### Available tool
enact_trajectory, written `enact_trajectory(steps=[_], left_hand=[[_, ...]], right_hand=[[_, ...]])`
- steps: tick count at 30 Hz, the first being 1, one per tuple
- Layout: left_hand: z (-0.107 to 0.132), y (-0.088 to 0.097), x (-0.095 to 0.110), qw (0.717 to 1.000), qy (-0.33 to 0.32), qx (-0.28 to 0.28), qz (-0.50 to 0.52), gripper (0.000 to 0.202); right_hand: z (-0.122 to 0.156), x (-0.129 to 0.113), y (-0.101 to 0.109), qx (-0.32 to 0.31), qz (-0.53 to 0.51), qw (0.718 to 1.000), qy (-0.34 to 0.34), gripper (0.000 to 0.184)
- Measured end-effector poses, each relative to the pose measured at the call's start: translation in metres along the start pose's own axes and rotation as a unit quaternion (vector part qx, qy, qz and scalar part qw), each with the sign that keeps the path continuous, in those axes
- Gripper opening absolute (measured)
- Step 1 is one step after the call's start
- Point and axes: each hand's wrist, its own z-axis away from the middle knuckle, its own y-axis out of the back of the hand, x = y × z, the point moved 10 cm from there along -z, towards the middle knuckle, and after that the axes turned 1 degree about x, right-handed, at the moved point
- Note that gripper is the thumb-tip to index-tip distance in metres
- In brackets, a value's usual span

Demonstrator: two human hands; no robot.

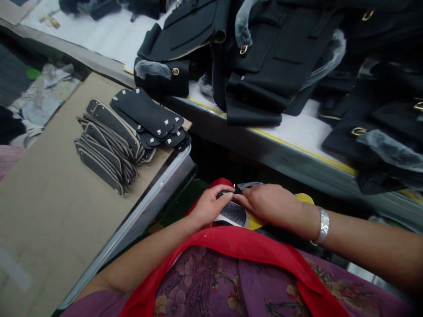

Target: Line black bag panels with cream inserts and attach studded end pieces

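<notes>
At my lap, close to the red apron (244, 237), both hands meet at a small leather panel (233, 214) with a dark grey face and a pale edge. My left hand (209, 206) pinches its far edge between thumb and fingers. Against the same edge, my right hand (274, 204) is closed with its fingertips pressed together; a silvery bracelet is on that wrist. What lies under the right fingers is partly hidden. A yellow piece (256, 221) shows beneath the panel and the right hand.
To the left, a tan board (42, 189) carries a stack of grey-backed panels (102, 149) and black panels (147, 112) with small whitish squares. Ahead, a white-topped bench (304, 125) with a yellow edge strip holds several black bags (261, 57) with plastic-wrapped handles.
</notes>
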Motion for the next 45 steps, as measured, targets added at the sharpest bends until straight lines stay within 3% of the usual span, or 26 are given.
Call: enact_trajectory(steps=[9,12,15,17,21,27,34,40,45], left_hand=[[-0.003,0.004,-0.001,0.999,0.012,0.017,0.042,0.03],[0.001,0.002,-0.003,0.994,0.018,-0.032,0.102,0.04],[0.003,-0.001,-0.008,0.965,0.033,-0.088,0.244,0.047],[0.001,0.002,-0.009,0.942,0.029,-0.088,0.321,0.043],[-0.006,0.004,-0.012,0.931,0.032,-0.071,0.356,0.04],[-0.008,-0.002,-0.012,0.938,0.054,-0.061,0.336,0.047],[-0.008,-0.008,-0.017,0.959,0.079,-0.032,0.269,0.037],[-0.004,-0.004,-0.011,0.994,0.026,-0.023,0.104,0.033],[0.0,-0.003,-0.007,1.0,-0.001,0.008,0.028,0.031]], right_hand=[[-0.006,0.001,-0.001,-0.01,-0.004,0.999,0.043,0.059],[-0.008,0.003,0.002,-0.012,-0.004,0.998,0.056,0.058],[-0.009,0.005,0.006,-0.016,0.012,0.998,0.053,0.058],[-0.009,0.005,0.009,-0.023,0.017,0.998,0.056,0.059],[-0.011,0.006,0.012,-0.028,-0.008,0.998,0.056,0.062],[-0.02,0.003,0.011,-0.027,-0.016,0.998,0.063,0.067],[-0.016,-0.002,0.01,-0.049,0.014,0.998,0.037,0.071],[0.001,-0.008,0.005,-0.009,0.015,1.0,-0.007,0.069],[0.009,-0.012,0.002,0.011,0.021,1.0,-0.008,0.063]])
